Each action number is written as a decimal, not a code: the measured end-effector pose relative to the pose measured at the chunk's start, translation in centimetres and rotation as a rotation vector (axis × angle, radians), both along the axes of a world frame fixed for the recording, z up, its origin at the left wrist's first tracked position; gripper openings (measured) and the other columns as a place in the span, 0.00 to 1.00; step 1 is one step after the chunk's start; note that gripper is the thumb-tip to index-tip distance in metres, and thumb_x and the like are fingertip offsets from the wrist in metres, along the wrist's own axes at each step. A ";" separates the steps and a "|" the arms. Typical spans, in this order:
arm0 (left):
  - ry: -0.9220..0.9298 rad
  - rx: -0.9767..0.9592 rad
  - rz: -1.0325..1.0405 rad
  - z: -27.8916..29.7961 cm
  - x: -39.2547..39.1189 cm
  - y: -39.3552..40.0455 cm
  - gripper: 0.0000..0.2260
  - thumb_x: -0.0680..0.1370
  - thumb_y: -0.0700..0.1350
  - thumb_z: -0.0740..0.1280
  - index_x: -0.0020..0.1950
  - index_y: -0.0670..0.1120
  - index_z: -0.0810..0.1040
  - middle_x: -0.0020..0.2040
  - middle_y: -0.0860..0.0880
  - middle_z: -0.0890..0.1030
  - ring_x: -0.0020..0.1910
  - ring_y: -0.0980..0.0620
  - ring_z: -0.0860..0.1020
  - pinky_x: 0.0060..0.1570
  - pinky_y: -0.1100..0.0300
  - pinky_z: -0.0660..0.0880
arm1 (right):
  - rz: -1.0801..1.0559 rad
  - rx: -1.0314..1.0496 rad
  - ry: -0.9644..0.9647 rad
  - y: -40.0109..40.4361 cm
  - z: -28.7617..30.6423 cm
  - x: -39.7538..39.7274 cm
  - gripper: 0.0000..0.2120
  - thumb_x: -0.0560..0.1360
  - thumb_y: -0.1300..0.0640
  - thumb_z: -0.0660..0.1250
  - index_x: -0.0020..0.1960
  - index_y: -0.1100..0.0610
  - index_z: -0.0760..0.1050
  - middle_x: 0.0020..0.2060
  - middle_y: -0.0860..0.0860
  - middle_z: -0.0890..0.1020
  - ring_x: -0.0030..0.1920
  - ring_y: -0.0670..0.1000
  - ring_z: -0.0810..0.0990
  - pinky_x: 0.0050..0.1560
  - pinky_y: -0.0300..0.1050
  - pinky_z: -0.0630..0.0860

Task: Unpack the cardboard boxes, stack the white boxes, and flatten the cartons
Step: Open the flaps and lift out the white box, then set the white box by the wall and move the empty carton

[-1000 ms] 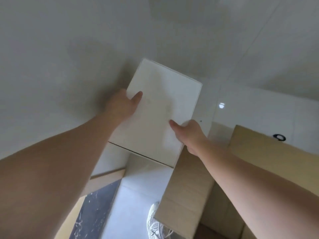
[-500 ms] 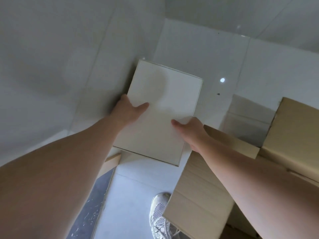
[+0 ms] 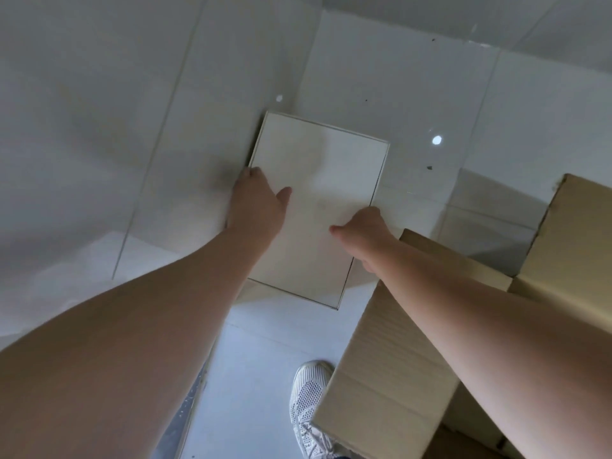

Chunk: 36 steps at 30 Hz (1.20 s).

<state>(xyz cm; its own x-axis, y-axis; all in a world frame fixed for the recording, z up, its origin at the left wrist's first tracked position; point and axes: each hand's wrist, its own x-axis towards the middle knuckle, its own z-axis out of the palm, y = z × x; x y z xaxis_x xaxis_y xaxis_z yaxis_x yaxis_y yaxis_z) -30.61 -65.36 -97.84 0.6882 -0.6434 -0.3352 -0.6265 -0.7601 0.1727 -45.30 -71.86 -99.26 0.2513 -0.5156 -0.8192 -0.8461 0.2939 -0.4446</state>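
Observation:
A flat white box is held out in front of me over the glossy white floor tiles, near the wall. My left hand grips its left edge with the thumb lying on top. On the right edge my right hand holds it the same way, thumb on top and fingers hidden underneath. An open brown cardboard carton stands at the lower right, its flap under my right forearm. Whether the white box touches the floor cannot be told.
A second brown carton flap rises at the right edge. My white mesh shoe stands on the floor beside the carton. A white wall runs along the left, with a dark marbled strip at the bottom left.
Both hands have carried the white box downward toward the floor, and my view has tilted down. More of the floor tiles, the shoe and the carton now show.

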 end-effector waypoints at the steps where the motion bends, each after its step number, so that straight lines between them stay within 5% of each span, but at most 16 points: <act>1: 0.022 -0.045 -0.018 0.8 -0.5 -0.5 0.24 0.79 0.52 0.63 0.64 0.34 0.68 0.63 0.36 0.72 0.64 0.41 0.69 0.62 0.56 0.62 | 0.017 0.001 -0.009 -0.2 0.9 0.1 0.21 0.75 0.58 0.65 0.63 0.68 0.69 0.57 0.63 0.76 0.57 0.62 0.77 0.52 0.51 0.75; 5: 0.106 -0.135 -0.078 4.9 -2.9 -3.5 0.22 0.79 0.51 0.62 0.69 0.39 0.68 0.65 0.40 0.72 0.64 0.44 0.71 0.63 0.56 0.65 | 0.073 -0.077 -0.089 -2.8 5.8 -1.0 0.23 0.74 0.60 0.65 0.67 0.63 0.65 0.57 0.57 0.77 0.51 0.55 0.77 0.43 0.42 0.73; 9: 0.130 -0.255 -0.168 9.9 -8.4 -7.7 0.18 0.78 0.49 0.63 0.65 0.42 0.72 0.61 0.43 0.76 0.57 0.44 0.76 0.58 0.52 0.72 | 0.129 -0.269 -0.198 -6.5 11.7 -7.2 0.26 0.76 0.56 0.65 0.72 0.57 0.62 0.65 0.53 0.73 0.57 0.49 0.74 0.41 0.24 0.65; 15: 0.198 -0.259 -0.326 14.7 -22.3 -13.5 0.17 0.79 0.49 0.62 0.66 0.45 0.71 0.61 0.46 0.75 0.57 0.46 0.76 0.57 0.52 0.73 | 0.050 -0.382 -0.195 -11.2 16.1 -22.6 0.23 0.76 0.55 0.64 0.70 0.55 0.65 0.63 0.50 0.75 0.60 0.49 0.75 0.50 0.36 0.66; 19: 0.199 -0.208 -0.288 15.8 -31.7 -13.0 0.17 0.80 0.52 0.60 0.68 0.49 0.69 0.64 0.49 0.74 0.58 0.48 0.75 0.58 0.50 0.74 | 0.054 -0.433 -0.162 -12.8 16.5 -34.3 0.22 0.76 0.54 0.64 0.69 0.54 0.66 0.50 0.45 0.77 0.40 0.40 0.75 0.36 0.33 0.66; 24: 0.155 -0.104 -0.062 14.9 -39.2 -6.5 0.17 0.78 0.52 0.59 0.66 0.50 0.69 0.61 0.48 0.75 0.54 0.46 0.76 0.48 0.55 0.73 | 0.189 -0.321 -0.078 -12.5 16.0 -44.8 0.24 0.76 0.55 0.66 0.69 0.55 0.65 0.57 0.55 0.76 0.57 0.55 0.76 0.53 0.47 0.72; 32: 0.135 -0.024 0.282 14.0 -45.9 8.0 0.19 0.77 0.53 0.62 0.67 0.50 0.71 0.62 0.49 0.76 0.58 0.46 0.76 0.55 0.53 0.74 | 0.462 -0.381 0.040 -10.3 16.2 -48.6 0.24 0.75 0.55 0.66 0.70 0.56 0.65 0.62 0.54 0.74 0.58 0.55 0.75 0.52 0.45 0.71; 36: 0.107 -0.046 0.407 12.8 -48.0 11.9 0.19 0.78 0.51 0.62 0.67 0.47 0.70 0.61 0.47 0.75 0.56 0.46 0.76 0.51 0.53 0.75 | 0.580 -0.460 0.032 -9.1 15.6 -48.3 0.24 0.75 0.55 0.66 0.70 0.55 0.65 0.56 0.52 0.75 0.49 0.51 0.72 0.49 0.46 0.73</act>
<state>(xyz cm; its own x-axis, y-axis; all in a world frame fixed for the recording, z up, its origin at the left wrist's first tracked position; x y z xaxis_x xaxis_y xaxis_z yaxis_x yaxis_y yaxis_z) -78.59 -53.46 -85.07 0.8521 -0.3423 -0.3959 -0.2534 -0.9317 0.2602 -93.65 -80.93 -83.66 0.5672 -0.6000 -0.5642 -0.8236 -0.4145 -0.3872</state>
